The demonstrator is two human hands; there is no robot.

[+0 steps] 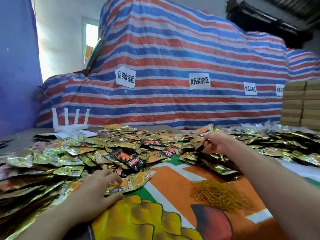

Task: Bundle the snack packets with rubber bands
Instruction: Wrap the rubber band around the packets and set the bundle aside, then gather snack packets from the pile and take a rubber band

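Gold foil snack packets [72,149], mixed with a few black ones, lie in a loose heap that covers the table from 9 o'clock across to 3 o'clock. Printed cloth [173,191] in orange, green, white and yellow covers the table surface and shows bare at 6 o'clock. Left hand [93,193], at 7 o'clock, lies palm down on the near edge of the heap, its fingers spread flat and pressing on a gold packet [128,183] with an orange picture; the fingers are not closed around it. Right hand [216,144], at 2 o'clock, reaches over the far part of the heap, and its thumb and fingers pinch a small stack of packets [200,135] lifted just above the pile. Yellow rubber bands [220,196] form a tangled mound on the cloth at 5 o'clock, near the right forearm and apart from both hands. White router [71,124] with four upright antennas stands at 10 o'clock behind the heap. Striped tarpaulin [173,58] in red, blue and white rises behind the table and carries white paper labels [125,77]. Cardboard boxes [301,104] stand stacked at 3 o'clock.
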